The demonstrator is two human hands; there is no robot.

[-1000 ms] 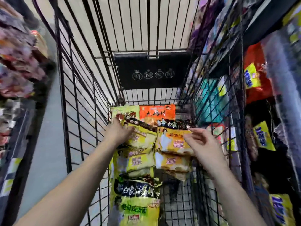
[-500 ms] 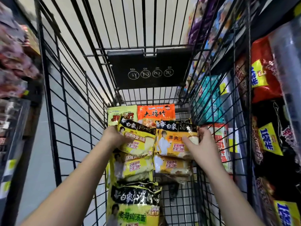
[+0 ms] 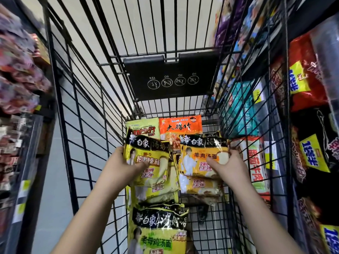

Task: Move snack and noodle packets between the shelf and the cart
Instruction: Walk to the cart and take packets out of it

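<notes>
The left hand grips a yellow packet and the right hand grips an orange packet inside the cart; next, I think, both must lift out to the shelf beside the right hand.

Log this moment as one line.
left hand: holds yellow noodle packet | right hand: holds orange noodle packet | both inside cart

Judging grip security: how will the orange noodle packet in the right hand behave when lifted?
The orange noodle packet is probably floppy: its wrapper looks creased. The glossy film may be slippery. Likely light for its size: the right hand holds it by one edge.
</notes>
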